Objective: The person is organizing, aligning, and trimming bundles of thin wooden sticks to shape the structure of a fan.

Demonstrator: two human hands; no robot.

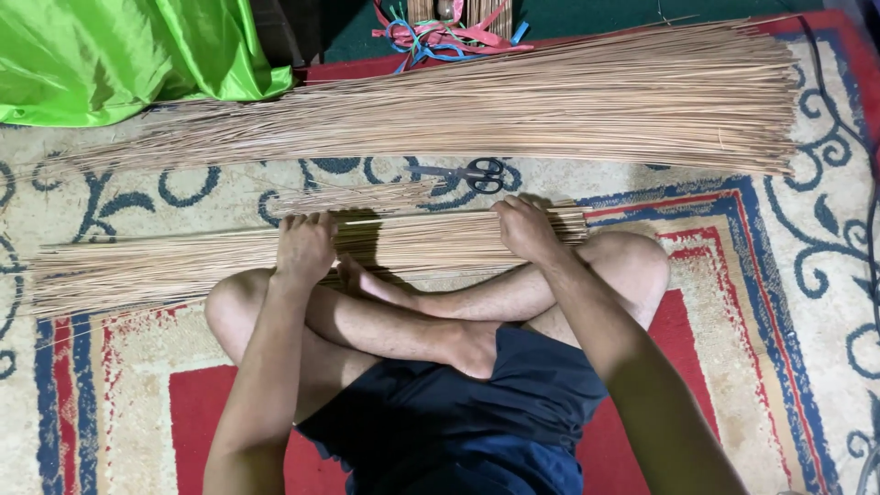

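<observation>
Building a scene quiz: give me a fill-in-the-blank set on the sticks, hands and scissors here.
1. Both the left hand and the right hand rest on the nearer bundle of thin ____.
2. The scissors lie between the nearer bundle and the ____ bundle.
3. The cloth at the top left is bright ____.
4. The person sits cross-legged on a patterned ____.

Missing words: sticks; larger; green; carpet

The person wears dark navy shorts [458, 412] of a soft, creased cloth — nothing else worn is in view. Arms are bare with no sleeves, legs and feet bare too — no watch, ring or band on either wrist.
</observation>
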